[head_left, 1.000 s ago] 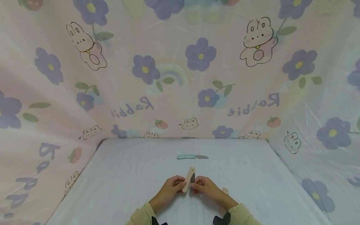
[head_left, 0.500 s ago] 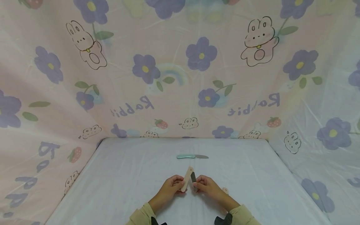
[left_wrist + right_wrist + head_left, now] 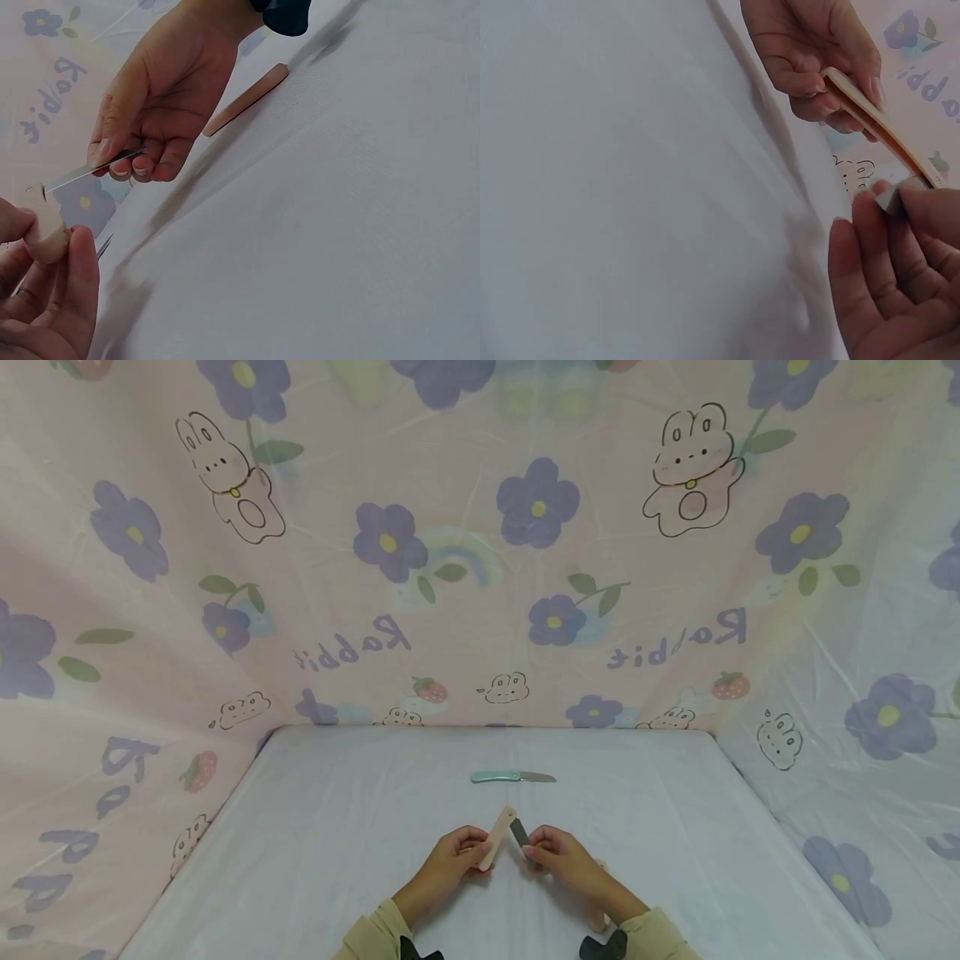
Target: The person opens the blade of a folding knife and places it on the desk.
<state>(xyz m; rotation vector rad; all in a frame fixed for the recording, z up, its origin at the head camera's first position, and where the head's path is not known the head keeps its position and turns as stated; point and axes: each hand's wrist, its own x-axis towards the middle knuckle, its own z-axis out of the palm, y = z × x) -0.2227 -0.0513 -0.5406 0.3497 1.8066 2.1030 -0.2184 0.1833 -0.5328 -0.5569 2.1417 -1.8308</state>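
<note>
A folding knife with a cream handle [image 3: 497, 839] and a dark grey blade [image 3: 520, 834] is held partly unfolded above the white table, its pivot end pointing away from me. My left hand [image 3: 453, 852] grips the handle between thumb and fingers. Thumb and fingers of my right hand [image 3: 558, 852] pinch the blade, which stands at a sharp angle to the handle. The handle's open slot [image 3: 877, 131] shows in the right wrist view. Beyond both hands lies a teal-handled folding knife [image 3: 497, 777], blade out to the right.
A pinkish-beige, long slim piece [image 3: 247, 100], like another knife handle, lies on the table [image 3: 360, 793]; in the head view my right forearm partly covers it. Patterned cloth walls [image 3: 465, 610] stand at the table's back and sides.
My right hand has moved slightly right, swinging the blade out from the cream handle and widening the angle. My left hand keeps its grip. The teal knife has stayed put.
</note>
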